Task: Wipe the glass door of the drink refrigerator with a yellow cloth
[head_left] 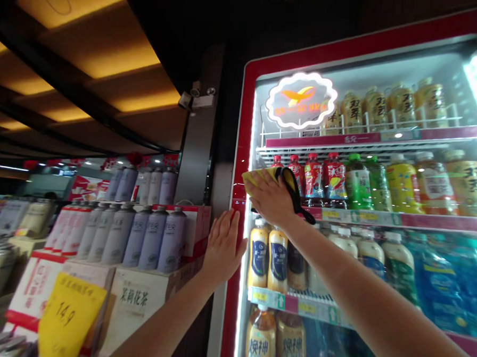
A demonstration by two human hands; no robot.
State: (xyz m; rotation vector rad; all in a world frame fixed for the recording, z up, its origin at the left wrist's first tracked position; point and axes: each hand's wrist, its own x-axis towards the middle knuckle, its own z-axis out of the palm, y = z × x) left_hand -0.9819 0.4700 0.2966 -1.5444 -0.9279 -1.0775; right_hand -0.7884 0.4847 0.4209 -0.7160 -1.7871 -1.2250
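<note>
A yellow cloth with black edging [264, 178] lies against the glass door of a tall, lit drinks fridge with a red frame [244, 125]. My right hand [272, 199] presses flat on the cloth, its fingers pointing up and left, near the door's left side at the height of the red-capped bottles. Lower and to the left, my left hand [222, 247] rests with fingers spread at the fridge's red left edge, with nothing in it. Bottles [336, 178] stand in rows behind the glass, and a glowing white-rimmed sign [301, 100] shows at the upper left of the door.
Left of the fridge, purple and grey bottles [171, 240] stand on stacked cartons [136, 306]. A yellow price card [70, 316] hangs at the lower left. A grey pillar [197, 155] with lamps rises between the display and the fridge.
</note>
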